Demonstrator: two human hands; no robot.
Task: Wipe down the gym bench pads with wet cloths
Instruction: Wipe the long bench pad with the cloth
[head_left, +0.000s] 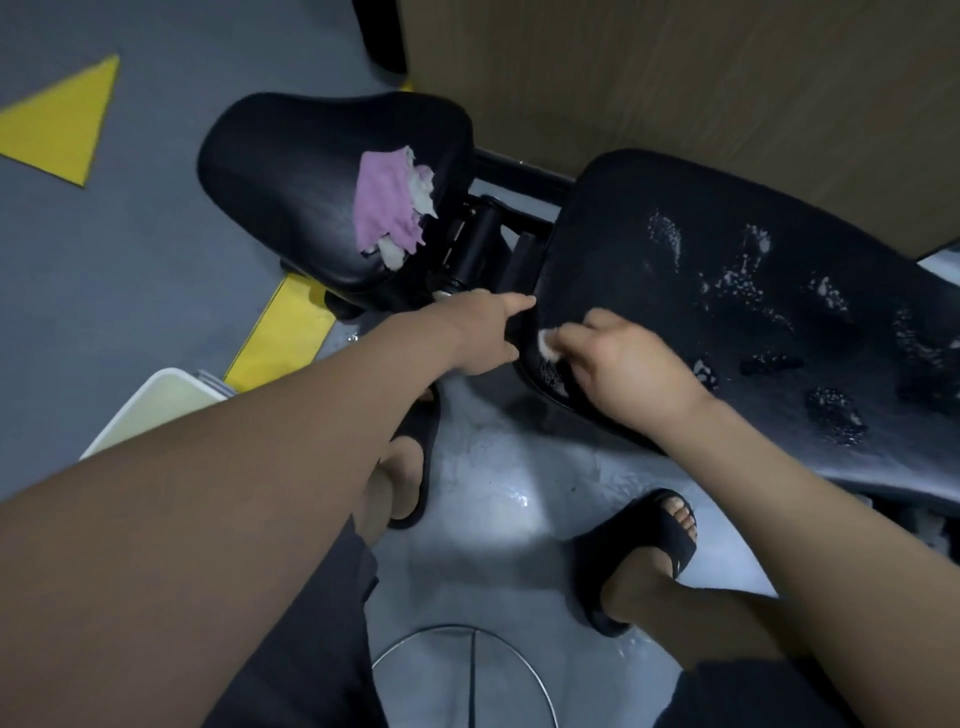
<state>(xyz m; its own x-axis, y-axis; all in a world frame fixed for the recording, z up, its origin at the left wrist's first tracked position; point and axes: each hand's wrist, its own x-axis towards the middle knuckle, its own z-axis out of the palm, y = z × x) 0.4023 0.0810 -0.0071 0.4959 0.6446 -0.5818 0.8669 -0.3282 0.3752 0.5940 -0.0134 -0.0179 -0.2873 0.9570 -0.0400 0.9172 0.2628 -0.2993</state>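
Two black pads sat side by side above the grey floor (130, 312): a small pad (291, 171) on the left and a big pad (779, 332) on the right. A pink cloth (384, 208) lay bunched up with a white cloth (423, 187) by the right edge of the small pad. White soapy spots (665, 236) dotted the big pad. The right hand (628, 364) was curled round a little white rag (546, 345) at the near left corner of the big pad. The left hand (485, 332) was at that pad's left edge with one finger straight out. It was blurry, so I could not tell if it gripped the edge. A white bin (150, 410) stood on the floor at the left.
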